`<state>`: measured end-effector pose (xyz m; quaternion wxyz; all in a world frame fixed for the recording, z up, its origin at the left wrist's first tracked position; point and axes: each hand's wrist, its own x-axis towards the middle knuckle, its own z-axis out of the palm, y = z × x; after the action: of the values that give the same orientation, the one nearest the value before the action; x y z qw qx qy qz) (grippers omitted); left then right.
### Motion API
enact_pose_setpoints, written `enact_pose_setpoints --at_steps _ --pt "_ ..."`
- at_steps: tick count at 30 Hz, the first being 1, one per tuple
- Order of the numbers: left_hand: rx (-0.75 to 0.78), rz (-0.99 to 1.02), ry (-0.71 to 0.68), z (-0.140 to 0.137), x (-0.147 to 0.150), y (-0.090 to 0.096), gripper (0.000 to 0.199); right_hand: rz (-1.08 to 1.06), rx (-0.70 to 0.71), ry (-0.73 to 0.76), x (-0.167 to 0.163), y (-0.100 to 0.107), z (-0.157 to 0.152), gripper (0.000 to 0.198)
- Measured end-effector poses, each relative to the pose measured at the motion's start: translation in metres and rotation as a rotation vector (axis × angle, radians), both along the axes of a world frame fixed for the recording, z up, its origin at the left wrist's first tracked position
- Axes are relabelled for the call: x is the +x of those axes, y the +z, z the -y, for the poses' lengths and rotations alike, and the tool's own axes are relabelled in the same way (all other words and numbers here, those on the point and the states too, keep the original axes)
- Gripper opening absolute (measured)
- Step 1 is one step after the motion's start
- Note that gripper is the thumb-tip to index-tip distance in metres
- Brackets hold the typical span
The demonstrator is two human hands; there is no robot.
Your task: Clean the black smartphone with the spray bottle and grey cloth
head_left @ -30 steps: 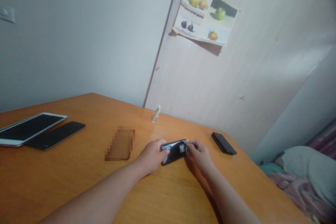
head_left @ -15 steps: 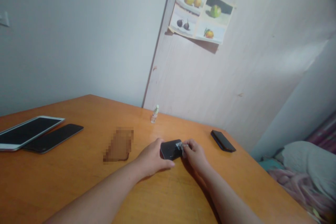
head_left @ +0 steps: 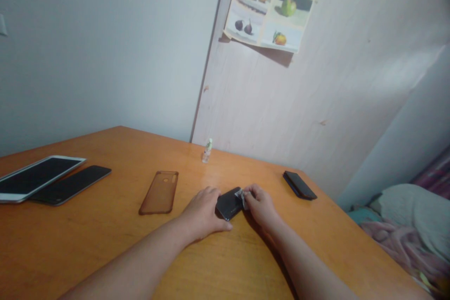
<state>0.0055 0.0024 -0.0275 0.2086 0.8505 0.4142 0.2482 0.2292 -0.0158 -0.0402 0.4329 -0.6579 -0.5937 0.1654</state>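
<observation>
My left hand (head_left: pixel 204 211) grips the left end of a small dark smartphone (head_left: pixel 228 204), thumb along the near edge and fingers on the far side. The phone lies at a slant low over the tabletop; whether it touches the wood I cannot tell. My right hand (head_left: pixel 260 206) is closed in a pinch on a crumpled whitish-grey wipe (head_left: pixel 243 199), pressed against the phone's right end. Part of the wipe is hidden by the fingers. To the left of my left hand, a translucent brown phone case (head_left: pixel 160 193) lies flat.
On the orange wooden table (head_left: pixel 116 248) a white tablet (head_left: pixel 42 172) and a black phone (head_left: pixel 75 185) overlap at the left. A small clear bottle (head_left: pixel 206 152) stands near the back edge. A dark wallet-like item (head_left: pixel 299 185) lies at the right. Bedding (head_left: pixel 415 215) sits beyond the right edge.
The phone has turned in my left hand, its near left corner now pointing more toward me. My right hand keeps the wipe at its right end. The view has shifted slightly.
</observation>
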Motion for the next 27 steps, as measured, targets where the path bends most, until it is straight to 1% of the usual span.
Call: enact_pose_setpoints --at_steps 5,10,15,20,23,27 --pt "-0.003 -0.02 -0.006 0.005 -0.001 0.005 0.068 -0.013 -0.005 0.016 -0.001 -0.002 -0.001 0.017" --pt "0.016 -0.017 0.004 0.006 -0.002 0.004 0.057 -0.048 0.0 0.029 -0.001 -0.003 -0.001 0.017" --pt "0.042 -0.044 0.027 0.005 -0.002 0.0 0.048 -0.102 0.018 0.01 0.0 -0.002 -0.003 0.019" --pt "0.042 -0.102 0.032 0.008 -0.004 0.005 0.039 -0.162 0.006 0.005 -0.002 0.001 -0.003 0.023" --pt "0.047 -0.111 0.018 0.01 -0.005 0.008 0.035 -0.137 -0.001 -0.027 -0.003 0.004 -0.001 0.021" --pt "0.062 -0.105 -0.001 0.011 -0.005 0.008 0.035 0.006 0.01 -0.083 0.0 0.008 0.001 0.012"
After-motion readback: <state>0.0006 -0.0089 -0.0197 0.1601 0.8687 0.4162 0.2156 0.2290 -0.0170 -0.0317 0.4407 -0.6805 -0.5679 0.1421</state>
